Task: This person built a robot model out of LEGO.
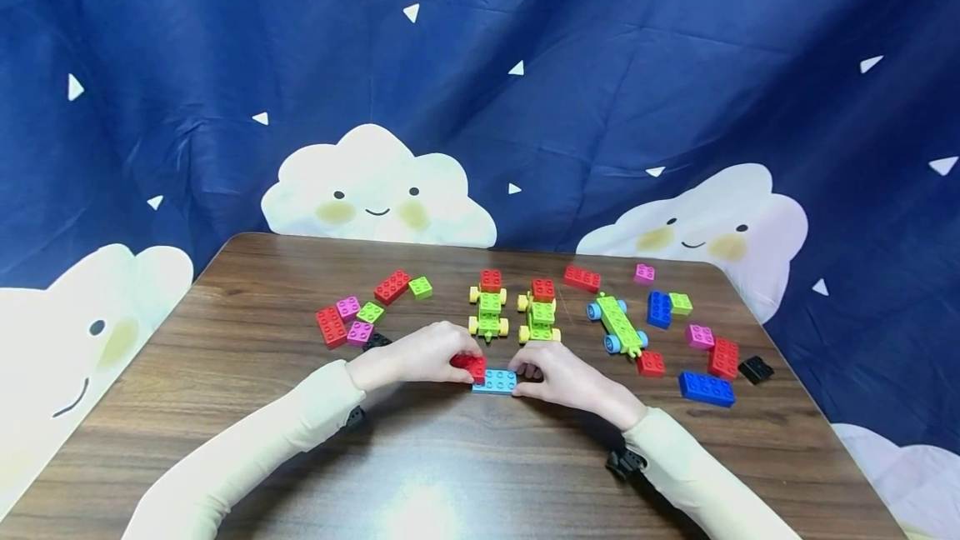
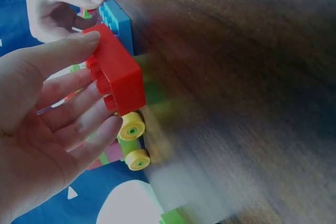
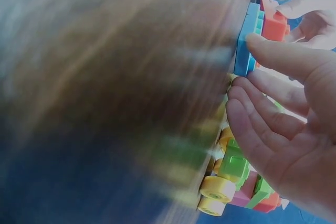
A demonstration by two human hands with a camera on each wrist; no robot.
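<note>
Between thumb and fingers my left hand [image 1: 431, 354] holds a red brick [image 1: 474, 368] over the left end of a light blue brick [image 1: 496, 382]. In the left wrist view, the thumb lies on the red brick [image 2: 119, 74] while its studs face the fingers. My right hand [image 1: 558, 375] pinches the right end of the light blue brick, which lies on the table. From the right wrist, the thumb shows against the light blue brick [image 3: 244, 43], and the red brick [image 3: 274, 22] overlaps its far end.
Behind the hands stand two green cars [image 1: 490, 304] with yellow wheels and red bricks on them. To their right lies a green chassis [image 1: 618, 323] with blue wheels. Loose bricks lie on both sides, including a blue brick [image 1: 707, 388] and a red brick [image 1: 332, 327] on the wooden table [image 1: 262, 290].
</note>
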